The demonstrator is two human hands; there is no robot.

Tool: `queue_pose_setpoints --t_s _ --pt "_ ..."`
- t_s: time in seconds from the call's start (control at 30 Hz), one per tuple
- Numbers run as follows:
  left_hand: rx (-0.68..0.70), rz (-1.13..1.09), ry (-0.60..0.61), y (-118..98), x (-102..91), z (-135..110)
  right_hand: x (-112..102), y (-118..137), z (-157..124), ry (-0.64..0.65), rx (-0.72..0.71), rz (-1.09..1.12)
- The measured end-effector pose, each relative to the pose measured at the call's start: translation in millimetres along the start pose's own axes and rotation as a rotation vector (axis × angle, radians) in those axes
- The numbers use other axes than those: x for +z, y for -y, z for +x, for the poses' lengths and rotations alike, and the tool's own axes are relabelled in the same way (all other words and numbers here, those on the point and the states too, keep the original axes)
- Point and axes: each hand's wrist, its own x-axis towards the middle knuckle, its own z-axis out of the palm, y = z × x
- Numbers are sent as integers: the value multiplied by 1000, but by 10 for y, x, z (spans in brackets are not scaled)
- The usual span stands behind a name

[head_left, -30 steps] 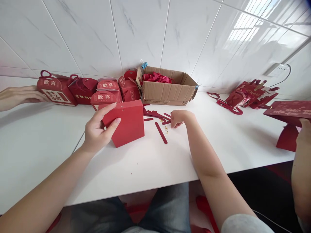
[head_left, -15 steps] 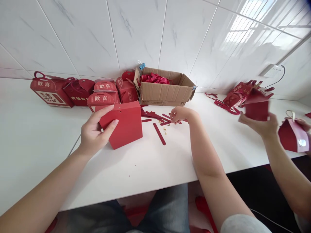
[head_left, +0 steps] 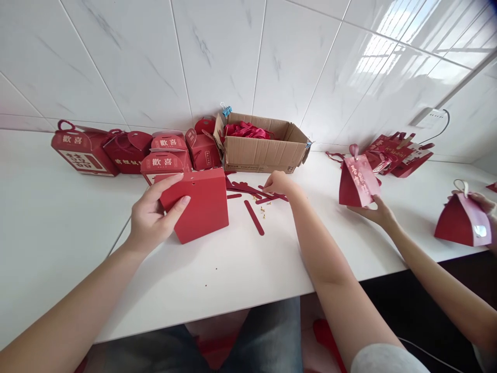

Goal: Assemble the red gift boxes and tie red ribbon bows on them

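Note:
My left hand (head_left: 157, 215) grips a plain red gift box (head_left: 204, 207) by its upper left side, thumb on the near face, fingers behind. The box is tilted, with a small hole near its top edge. My right hand (head_left: 281, 184) reaches to a loose pile of dark red paper strips (head_left: 243, 189), its fingers bent together. What lies between those fingertips, if anything, is hidden. Small gold paper fasteners (head_left: 263, 209) lie scattered just below the pile. One separate red strip (head_left: 254, 217) rests on the white table (head_left: 163, 290) to the right of the box.
Several printed red gift boxes (head_left: 83, 150) stand along the wall at left. Behind the pile is a cardboard box (head_left: 264, 153) with red ribbon (head_left: 246, 130). At right, a co-worker's hand (head_left: 378, 213) holds a red ribbon-topped box (head_left: 357, 181); another such box (head_left: 460, 220) is farther right.
My right hand has shifted slightly left over the strips; my left hand still holds the gift box. The co-worker's box has moved left and turned to show its printed side.

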Motion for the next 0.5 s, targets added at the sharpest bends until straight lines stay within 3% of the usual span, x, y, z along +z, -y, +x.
queue_pose_setpoints --t_s 0.3,0.5 --pt "13 27 5 16 -9 2 250 143 65 16 64 -120" --pt "23 53 23 15 -6 1 139 168 10 -25 104 -141"
